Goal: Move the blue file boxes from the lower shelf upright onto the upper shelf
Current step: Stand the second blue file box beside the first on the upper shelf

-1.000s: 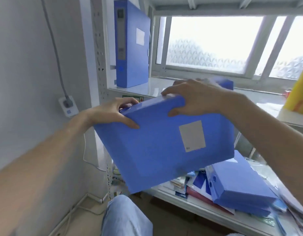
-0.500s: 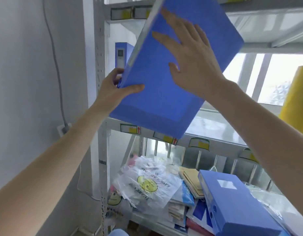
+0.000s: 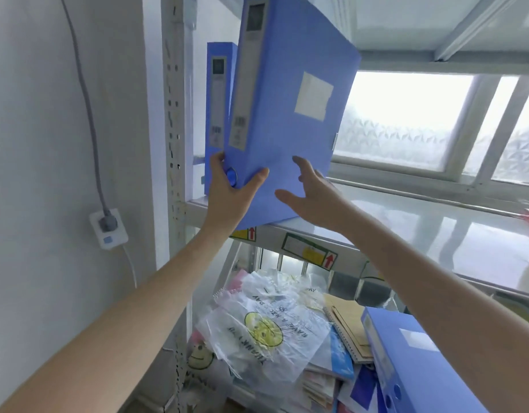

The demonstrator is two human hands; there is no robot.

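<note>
Box (image 3: 287, 114) leans toward 11 o'clock, left hand (image 3: 227, 195) grasping its base, right hand (image 3: 314, 195) splayed flat against it. Judging by that overhang off the shelf (image 3: 436, 231), it could tip back.

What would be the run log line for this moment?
step: placing file box on upper shelf | left hand: gripping spine | right hand: steadying side | box: tilted, beside standing box

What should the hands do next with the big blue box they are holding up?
Probably tip the held file box straight and slide it back beside the standing file box. It leans right, with its lower edge at the front lip of the upper shelf. The left hand grips the spine's bottom, and the right hand presses flat on its side.
</note>
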